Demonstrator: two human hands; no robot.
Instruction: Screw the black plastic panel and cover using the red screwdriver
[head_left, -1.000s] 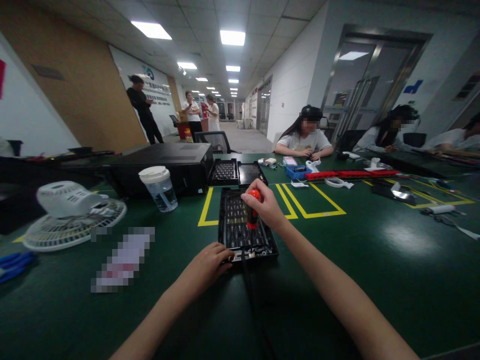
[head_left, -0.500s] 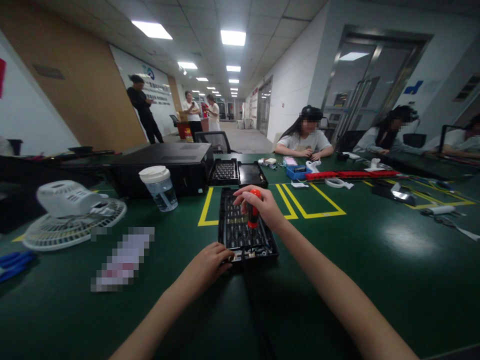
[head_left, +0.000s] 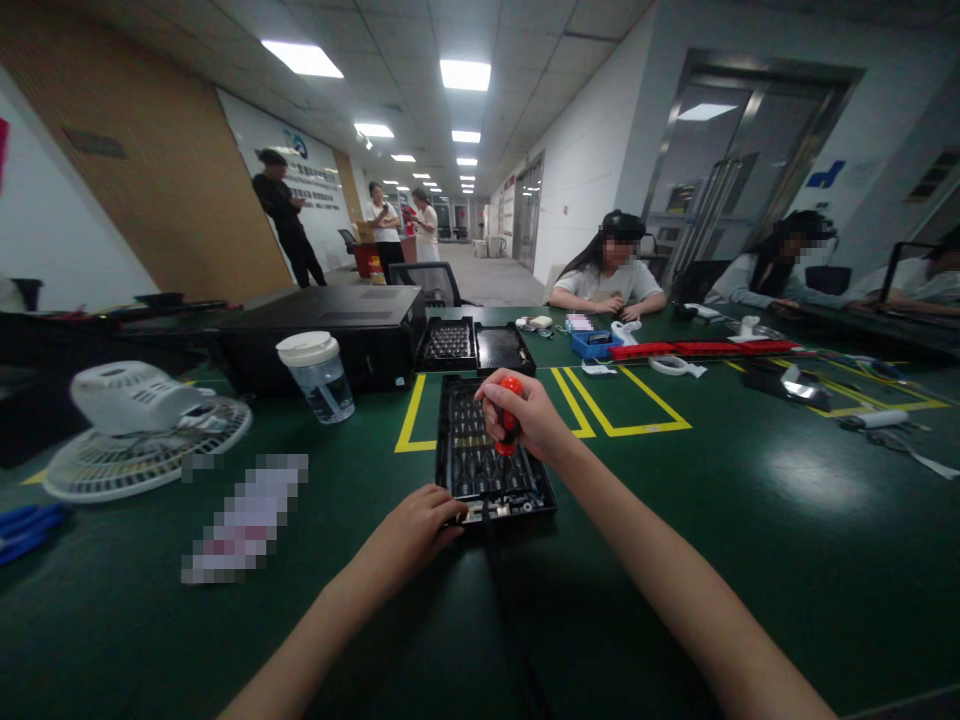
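Observation:
A black device lies open on the green table, its inner grid facing up. My right hand is closed round a red-handled screwdriver that stands upright with its tip down in the device. My left hand rests on the device's near left corner, fingers curled against its edge. A black cable runs from the device's near edge toward me.
A white desk fan lies at the left, a lidded clear cup and a black box behind. Two black trays sit beyond the device. Yellow tape outlines mark the table. Other people sit at the far right; three stand in the corridor.
My right hand has turned a little on the screwdriver handle and its fingers have wrapped tighter. My left hand and the device have stayed where they were.

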